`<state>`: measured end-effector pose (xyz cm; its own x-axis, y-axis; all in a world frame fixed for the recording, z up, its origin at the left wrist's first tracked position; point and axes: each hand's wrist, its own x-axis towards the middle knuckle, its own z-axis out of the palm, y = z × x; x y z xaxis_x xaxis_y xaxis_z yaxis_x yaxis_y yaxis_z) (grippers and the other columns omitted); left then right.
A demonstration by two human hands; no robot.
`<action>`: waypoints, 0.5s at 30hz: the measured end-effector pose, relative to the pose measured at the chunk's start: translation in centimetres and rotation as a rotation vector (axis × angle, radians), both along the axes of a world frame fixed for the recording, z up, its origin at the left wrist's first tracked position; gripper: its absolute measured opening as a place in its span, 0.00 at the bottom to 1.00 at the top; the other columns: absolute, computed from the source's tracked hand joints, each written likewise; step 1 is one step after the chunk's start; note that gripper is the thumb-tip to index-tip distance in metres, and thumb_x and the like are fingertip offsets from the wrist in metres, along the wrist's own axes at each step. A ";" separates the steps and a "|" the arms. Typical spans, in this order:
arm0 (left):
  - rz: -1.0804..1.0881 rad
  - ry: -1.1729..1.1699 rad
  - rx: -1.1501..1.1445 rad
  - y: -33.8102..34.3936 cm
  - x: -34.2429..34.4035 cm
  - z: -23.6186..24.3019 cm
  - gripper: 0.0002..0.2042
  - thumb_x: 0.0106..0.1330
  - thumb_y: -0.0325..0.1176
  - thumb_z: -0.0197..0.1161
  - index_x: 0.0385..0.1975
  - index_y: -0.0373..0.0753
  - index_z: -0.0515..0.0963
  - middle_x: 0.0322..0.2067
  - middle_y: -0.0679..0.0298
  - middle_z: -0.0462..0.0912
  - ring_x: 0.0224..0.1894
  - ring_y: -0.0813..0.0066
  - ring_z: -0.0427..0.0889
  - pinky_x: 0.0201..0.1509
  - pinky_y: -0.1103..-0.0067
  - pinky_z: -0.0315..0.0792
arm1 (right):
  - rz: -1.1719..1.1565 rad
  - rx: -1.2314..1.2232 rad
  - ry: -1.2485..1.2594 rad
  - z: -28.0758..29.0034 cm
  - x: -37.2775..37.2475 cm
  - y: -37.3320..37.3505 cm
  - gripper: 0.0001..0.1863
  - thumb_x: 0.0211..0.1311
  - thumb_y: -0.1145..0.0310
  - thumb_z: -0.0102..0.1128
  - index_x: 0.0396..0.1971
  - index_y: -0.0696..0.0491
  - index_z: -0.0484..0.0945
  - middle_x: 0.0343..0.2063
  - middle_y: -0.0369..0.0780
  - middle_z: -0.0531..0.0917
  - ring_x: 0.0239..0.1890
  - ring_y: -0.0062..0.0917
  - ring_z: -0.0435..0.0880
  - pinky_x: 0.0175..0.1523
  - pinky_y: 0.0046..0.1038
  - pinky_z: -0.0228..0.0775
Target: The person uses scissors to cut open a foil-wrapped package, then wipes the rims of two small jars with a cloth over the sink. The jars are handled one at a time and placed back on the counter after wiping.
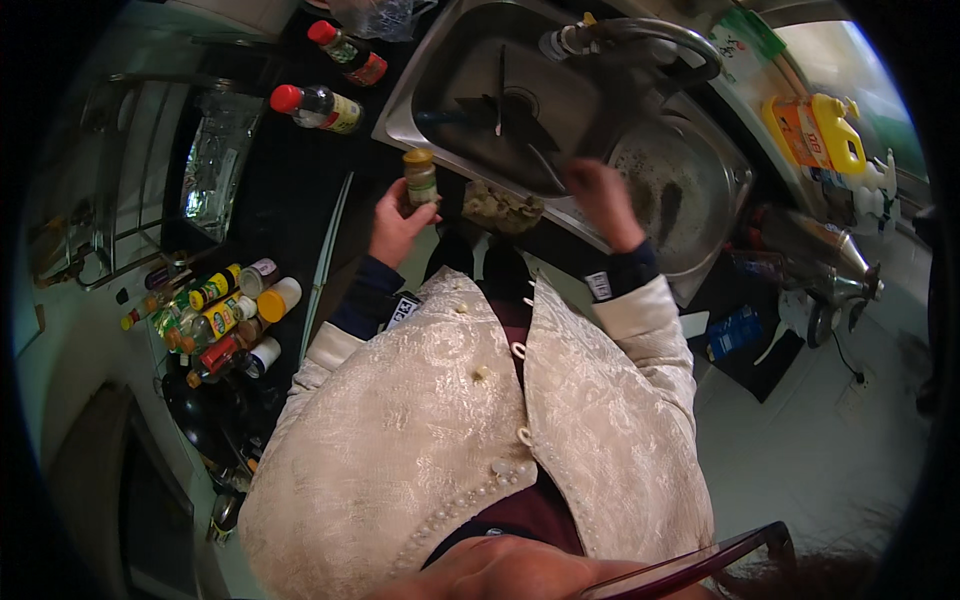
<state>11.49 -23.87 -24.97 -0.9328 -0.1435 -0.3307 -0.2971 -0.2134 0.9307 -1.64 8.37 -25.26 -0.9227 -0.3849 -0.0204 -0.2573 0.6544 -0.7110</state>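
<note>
My left hand [400, 220] is closed around a small glass jar [422, 185] with a yellow lid, held upright just in front of the sink's near left corner. My right hand [603, 200] is blurred, with curled fingers over the near rim between the two basins of the steel sink [398, 122]; whether it holds anything is unclear. Long dark utensils [500, 85] lie in the left basin, and a round metal pan [690, 235] with wet residue sits in the right one. A crumpled brownish item [500, 208] lies along the front edge, between my hands.
Red-capped bottles [315, 105] stand on the dark counter [300, 170] left of the sink. Several condiment containers [225, 318] crowd the lower left. A faucet [690, 50] arches over the basins. A yellow jug [815, 135], metal kettle [825, 265] and blue packet [733, 330] are at right.
</note>
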 end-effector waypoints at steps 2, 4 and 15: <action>0.008 0.017 0.051 0.1 -0.3 0.0 0.21 0.66 0.25 0.63 0.58 0.32 0.69 0.45 0.56 0.83 0.39 0.73 0.84 0.46 0.76 0.81 | 0.213 0.153 0.045 -0.5 1.8 -3.2 0.11 0.57 0.60 0.66 0.34 0.51 0.83 0.31 0.44 0.85 0.37 0.42 0.85 0.39 0.40 0.77; 0.022 0.034 0.046 0.2 -0.6 0.5 0.20 0.65 0.24 0.63 0.57 0.32 0.70 0.44 0.55 0.83 0.39 0.72 0.85 0.45 0.76 0.82 | 0.238 0.243 0.112 -1.4 3.3 -6.0 0.12 0.54 0.57 0.67 0.31 0.51 0.83 0.29 0.45 0.84 0.36 0.44 0.85 0.39 0.42 0.77; -0.121 0.016 -0.034 -0.1 -3.0 0.7 0.19 0.67 0.29 0.63 0.56 0.32 0.72 0.44 0.55 0.84 0.38 0.72 0.85 0.47 0.75 0.81 | -0.284 -0.565 -0.270 2.4 3.8 2.9 0.10 0.56 0.71 0.58 0.34 0.61 0.80 0.30 0.36 0.81 0.33 0.21 0.78 0.41 0.24 0.71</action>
